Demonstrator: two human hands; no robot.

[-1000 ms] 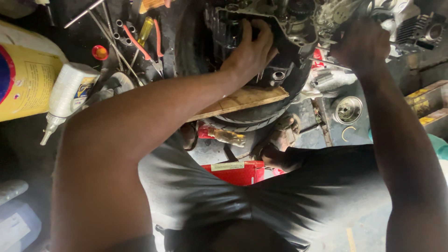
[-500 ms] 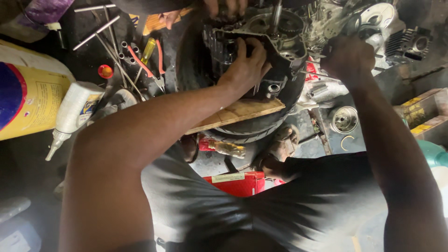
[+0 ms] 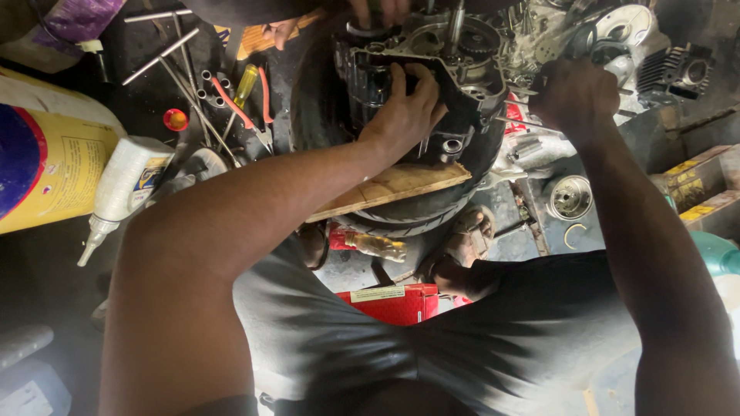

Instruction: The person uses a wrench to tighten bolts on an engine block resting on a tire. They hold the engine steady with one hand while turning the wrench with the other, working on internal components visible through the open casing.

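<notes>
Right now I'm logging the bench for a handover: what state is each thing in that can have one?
Engine case: open, gears exposed, resting on a tyre and wooden board.
Left hand: fingers gripping the case edge.
Right hand: closed in a fist; what it holds is unclear.
White squeeze bottle: lying on its side, nozzle on.
Red-handled pliers: lying down, handles spread.
Another person's hand: on the case top.

A motorbike repair workshop is shown: an opened engine case (image 3: 432, 69) w/ exposed gears is propped on a tyre (image 3: 416, 212) and wooden board (image 3: 393, 189) at centre. Loose rods, red-handled pliers (image 3: 243, 115) and a screwdriver (image 3: 245, 85) are scattered far left on the grimy floor, w/ a finned cylinder (image 3: 682, 73) far right. A yellow oil container (image 3: 46, 169) and squeeze bottle (image 3: 123, 185) are seen at left.
</notes>
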